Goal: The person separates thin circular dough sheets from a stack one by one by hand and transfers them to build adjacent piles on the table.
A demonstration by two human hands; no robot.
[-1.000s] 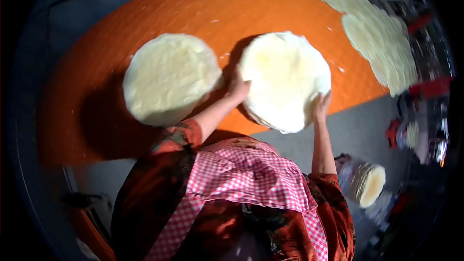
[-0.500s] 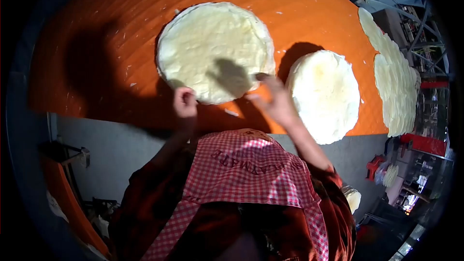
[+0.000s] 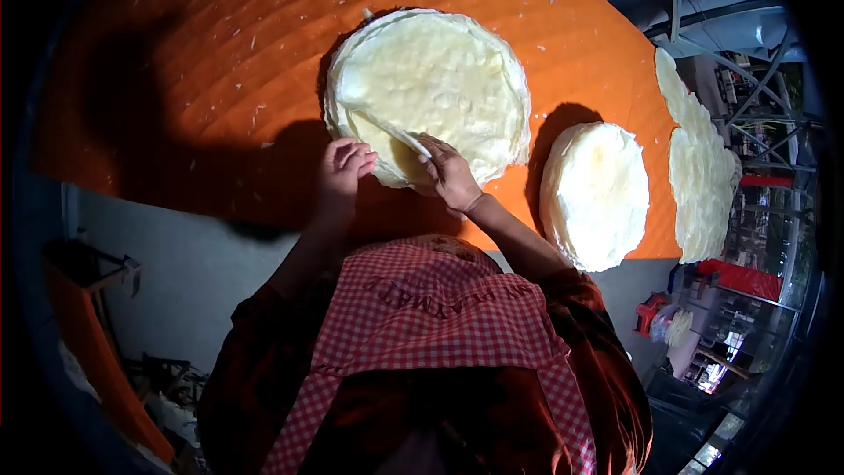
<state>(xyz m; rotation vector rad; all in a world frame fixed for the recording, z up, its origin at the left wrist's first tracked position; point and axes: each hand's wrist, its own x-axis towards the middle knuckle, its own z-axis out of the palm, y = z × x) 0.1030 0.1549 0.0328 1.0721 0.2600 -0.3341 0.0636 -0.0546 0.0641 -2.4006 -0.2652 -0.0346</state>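
Observation:
A large stack of thin, round, pale sheets, like flatbread or rice paper, lies in front of me. The near edge of its top sheet is raised and folded back in a slanting crease. My right hand grips this raised edge, fingers over it. At the stack's near left edge is my left hand, its fingers curled in; what they hold, if anything, is hidden. A smaller, brightly lit stack of similar sheets sits to the right, apart from both hands.
An orange table covering with scattered pale scraps lies under the stacks. Overlapping pale sheets line the table's right end. A red stool stands on the floor at right; metal frames rise behind.
My right hand has moved left over the large stack and now holds up the top sheet's near edge, which lay flat before. My left hand stays by the near left edge.

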